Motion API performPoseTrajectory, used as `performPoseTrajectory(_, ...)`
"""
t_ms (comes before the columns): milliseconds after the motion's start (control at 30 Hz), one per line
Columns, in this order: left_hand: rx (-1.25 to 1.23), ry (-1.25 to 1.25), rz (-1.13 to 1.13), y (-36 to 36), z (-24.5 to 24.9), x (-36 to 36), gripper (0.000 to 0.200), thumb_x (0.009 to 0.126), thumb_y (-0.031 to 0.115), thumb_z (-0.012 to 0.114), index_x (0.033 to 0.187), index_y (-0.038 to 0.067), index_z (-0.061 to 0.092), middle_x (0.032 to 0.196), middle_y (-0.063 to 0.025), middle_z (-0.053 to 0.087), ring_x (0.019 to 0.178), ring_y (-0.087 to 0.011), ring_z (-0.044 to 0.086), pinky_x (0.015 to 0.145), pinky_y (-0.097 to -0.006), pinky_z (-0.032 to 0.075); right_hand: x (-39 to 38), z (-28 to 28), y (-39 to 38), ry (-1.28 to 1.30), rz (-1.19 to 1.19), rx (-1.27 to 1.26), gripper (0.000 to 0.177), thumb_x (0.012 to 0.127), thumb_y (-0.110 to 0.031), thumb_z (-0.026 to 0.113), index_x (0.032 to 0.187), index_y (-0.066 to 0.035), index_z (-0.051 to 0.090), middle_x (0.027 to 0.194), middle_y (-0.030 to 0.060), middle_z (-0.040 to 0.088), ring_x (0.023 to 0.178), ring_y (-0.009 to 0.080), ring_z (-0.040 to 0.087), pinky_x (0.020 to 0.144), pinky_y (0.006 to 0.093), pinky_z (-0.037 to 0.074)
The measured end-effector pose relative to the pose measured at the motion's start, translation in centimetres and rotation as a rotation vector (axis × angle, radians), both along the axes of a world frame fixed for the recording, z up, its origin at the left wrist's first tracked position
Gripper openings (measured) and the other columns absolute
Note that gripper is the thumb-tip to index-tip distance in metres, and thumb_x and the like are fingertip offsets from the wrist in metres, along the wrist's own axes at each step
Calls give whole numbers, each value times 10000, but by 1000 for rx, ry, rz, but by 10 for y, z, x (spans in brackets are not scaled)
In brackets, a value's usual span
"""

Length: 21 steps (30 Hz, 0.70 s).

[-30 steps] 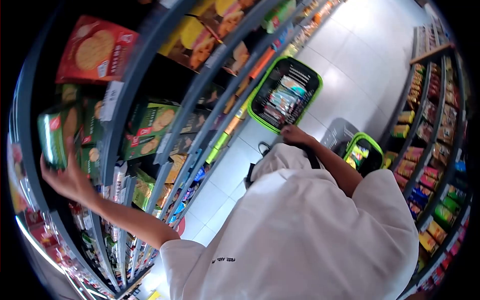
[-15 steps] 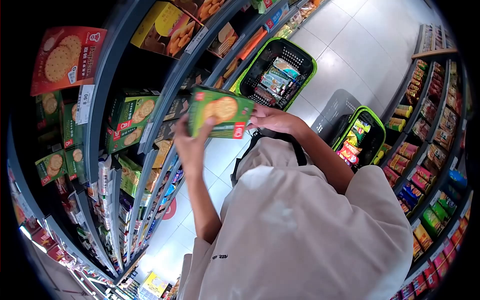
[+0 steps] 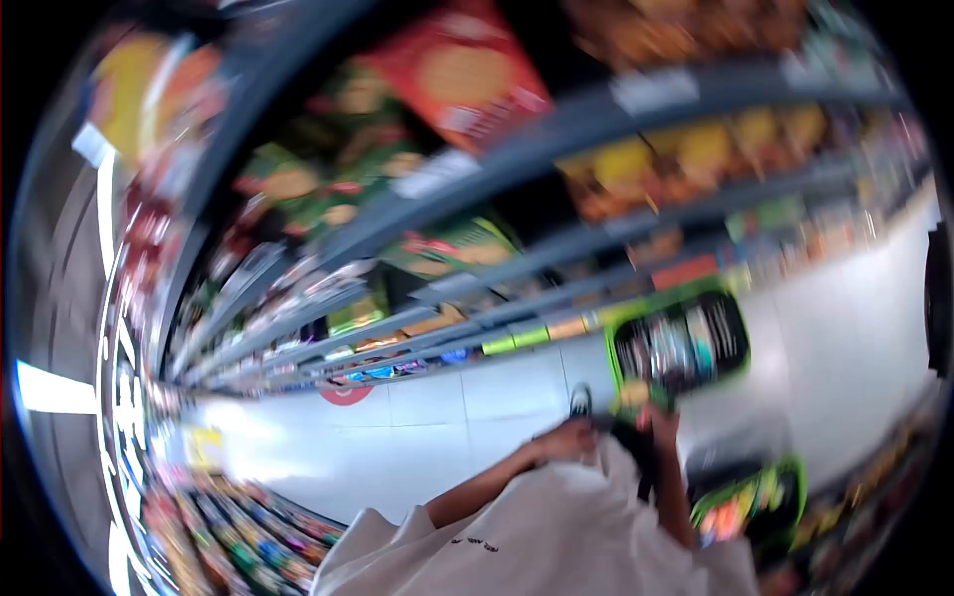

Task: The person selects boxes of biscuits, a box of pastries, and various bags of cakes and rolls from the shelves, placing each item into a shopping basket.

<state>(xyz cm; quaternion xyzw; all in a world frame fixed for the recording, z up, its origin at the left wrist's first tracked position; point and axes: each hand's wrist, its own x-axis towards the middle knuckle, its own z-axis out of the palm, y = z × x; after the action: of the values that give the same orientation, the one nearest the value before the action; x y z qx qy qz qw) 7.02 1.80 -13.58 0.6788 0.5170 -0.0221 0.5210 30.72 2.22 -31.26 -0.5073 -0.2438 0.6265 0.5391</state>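
Note:
The view is smeared by motion. My right hand (image 3: 660, 425) is closed on the green cracker box (image 3: 632, 395), which shows only in part, close to the near rim of a black basket with a green edge (image 3: 745, 333). Several packets (image 3: 681, 343) lie in that basket. My left hand (image 3: 570, 439) is low in front of my waist, beside the black strap (image 3: 636, 452) on my front. Its fingers are too blurred to tell whether they hold anything.
Shelves of boxed biscuits (image 3: 467, 253) run along the upper side, with a red biscuit box (image 3: 462, 74) among them. A second green-rimmed basket (image 3: 798, 487) with bright packets stands on the floor at lower right. More shelves (image 3: 238, 526) are at lower left.
The view has swung towards the shelves and aisle. My left hand has let go of the cracker box and dropped to my waist. My right hand now has the box near the basket.

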Motion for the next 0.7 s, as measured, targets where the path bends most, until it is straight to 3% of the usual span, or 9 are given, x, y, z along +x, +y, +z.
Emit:
performPoseTrajectory(67,-191,13,-123,0,-16,-4,482,943,420,429,902,-21,620,862,-183,646,765,-247,583,712,-408,447,24,-68,-8,-257,-30,-261,367,739,-195,767,994,43,653,842,79,657,706,156,617,618,317,510)
performPoseTrajectory(100,-175,-152,-14,-10,-44,-12,512,959,446,394,977,-8,629,933,-176,655,832,-261,603,765,-402,457,21,-36,-4,-113,-104,-325,431,717,-227,793,1004,61,651,921,96,661,794,170,624,697,338,518)
performPoseTrajectory(167,-222,-191,-36,-4,-47,-18,505,970,438,379,1172,16,569,1136,-171,606,1071,-276,557,934,-367,410,36,-78,6,-86,36,-394,558,724,-263,791,1133,59,590,1044,149,645,854,239,664,721,370,557)
performPoseTrajectory(200,-260,-210,-28,-4,-42,-22,495,974,409,388,1268,37,526,1229,-160,569,1165,-273,516,996,-354,377,34,-62,14,-102,45,-451,470,745,-232,774,1100,40,627,1029,107,649,848,174,623,745,337,513)
performPoseTrajectory(267,-177,-226,-85,-11,-53,-33,524,976,434,377,1309,46,492,1278,-166,539,1198,-288,492,1019,-364,359,39,-112,29,-121,99,-209,449,753,-155,744,1139,28,604,1103,107,628,941,197,610,816,338,495)
performPoseTrajectory(333,-82,-220,-92,-8,-52,-31,555,978,458,367,1349,55,457,1327,-171,509,1232,-303,469,1043,-373,340,32,-85,50,-321,98,-292,451,758,-99,717,1165,43,583,1118,105,625,972,209,604,852,338,482)
performPoseTrajectory(433,-298,-248,51,-7,18,-29,620,992,511,289,1337,28,469,1394,-202,445,1304,-334,401,1076,-393,303,27,-96,77,-297,247,-161,517,764,-158,751,1214,14,561,1158,94,612,914,209,627,748,339,524)
performPoseTrajectory(533,-324,-336,155,-10,-9,-31,610,989,469,367,1301,-39,496,1294,-164,544,1179,-242,500,1029,-357,346,16,-90,86,-210,267,-234,520,759,-161,764,1209,-3,559,1135,77,619,874,194,632,706,327,531)
performPoseTrajectory(700,-425,-537,278,-15,-50,-33,604,989,465,374,1295,-44,486,1309,-166,521,1189,-250,479,1036,-361,340,9,-111,81,-242,379,-351,390,816,-241,719,1127,-47,586,999,55,627,757,150,623,591,282,515)
